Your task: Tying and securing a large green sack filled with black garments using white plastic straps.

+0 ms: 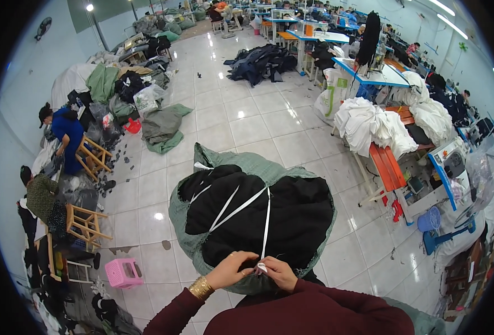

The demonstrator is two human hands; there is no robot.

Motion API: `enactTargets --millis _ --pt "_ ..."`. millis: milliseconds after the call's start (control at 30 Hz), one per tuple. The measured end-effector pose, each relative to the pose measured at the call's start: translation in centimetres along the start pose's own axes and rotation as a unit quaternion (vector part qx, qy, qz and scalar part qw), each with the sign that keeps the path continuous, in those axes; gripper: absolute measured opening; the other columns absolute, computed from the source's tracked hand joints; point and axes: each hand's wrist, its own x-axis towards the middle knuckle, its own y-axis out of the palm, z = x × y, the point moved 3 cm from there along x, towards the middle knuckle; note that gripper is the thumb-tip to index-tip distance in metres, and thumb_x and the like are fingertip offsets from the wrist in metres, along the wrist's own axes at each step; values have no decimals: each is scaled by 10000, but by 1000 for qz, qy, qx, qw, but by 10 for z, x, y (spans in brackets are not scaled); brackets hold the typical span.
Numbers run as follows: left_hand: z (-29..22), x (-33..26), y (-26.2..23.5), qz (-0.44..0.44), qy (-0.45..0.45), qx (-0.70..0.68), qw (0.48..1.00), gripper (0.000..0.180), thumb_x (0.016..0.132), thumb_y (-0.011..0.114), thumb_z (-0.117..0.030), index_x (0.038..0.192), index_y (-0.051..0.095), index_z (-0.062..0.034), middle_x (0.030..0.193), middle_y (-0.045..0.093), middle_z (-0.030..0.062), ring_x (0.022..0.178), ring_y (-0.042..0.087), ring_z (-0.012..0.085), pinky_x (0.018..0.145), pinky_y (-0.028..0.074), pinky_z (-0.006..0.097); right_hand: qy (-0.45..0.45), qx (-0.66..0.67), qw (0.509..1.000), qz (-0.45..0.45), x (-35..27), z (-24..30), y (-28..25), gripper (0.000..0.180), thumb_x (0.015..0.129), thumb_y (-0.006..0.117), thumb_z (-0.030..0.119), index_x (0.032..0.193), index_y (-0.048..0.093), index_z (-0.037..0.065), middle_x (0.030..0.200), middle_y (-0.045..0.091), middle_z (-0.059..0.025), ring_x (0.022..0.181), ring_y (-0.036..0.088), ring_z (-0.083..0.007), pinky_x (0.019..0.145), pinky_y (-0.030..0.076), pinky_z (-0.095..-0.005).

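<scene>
Fingers of both hands, left hand (229, 269) and right hand (278, 272), pinch the white flat tape strap (266, 223), which runs straight away over the green woven sack (186, 231) of black cloth (291, 218).

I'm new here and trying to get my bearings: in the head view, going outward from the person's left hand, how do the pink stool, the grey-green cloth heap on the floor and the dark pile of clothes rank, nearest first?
From the left hand:
1. Pink stool, to the left on the floor.
2. Grey-green cloth heap, farther up on the left.
3. Dark pile of clothes, far up the room, slightly right.
</scene>
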Motion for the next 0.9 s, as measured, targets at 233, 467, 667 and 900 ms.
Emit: enactTargets --millis 233,467,667,900 --pt "20 36 -2 127 -93 -139 978 294 845 523 -165 1102 487 -28 940 623 99 858 598 166 778 448 279 85 139 986 34 7 -12 -11 317 936 342 231 854 551 7 804 535 -21 794 492 -107 782 381 -247" --pt "44 61 23 -19 -176 -321 930 284 844 539 -152 1048 490 38 847 624 89 742 600 121 651 484 236 71 125 990 -15 2 -6 -10 262 925 373 178 840 546 0 801 556 -35 786 522 -116 753 407 -246" --pt "31 44 31 -42 -174 -218 959 219 849 533 -157 945 540 40 691 614 62 636 576 97 554 433 207 105 209 972 -36 1 -3 -11 266 926 362 183 784 516 18 820 553 -56 796 523 -134 762 407 -258" --pt "25 69 31 -101 -180 -449 869 234 881 461 -229 889 577 -25 672 558 7 600 524 73 543 430 201 84 174 981 13 -1 16 -10 254 899 404 182 714 489 30 797 549 -81 791 535 -171 772 417 -300"
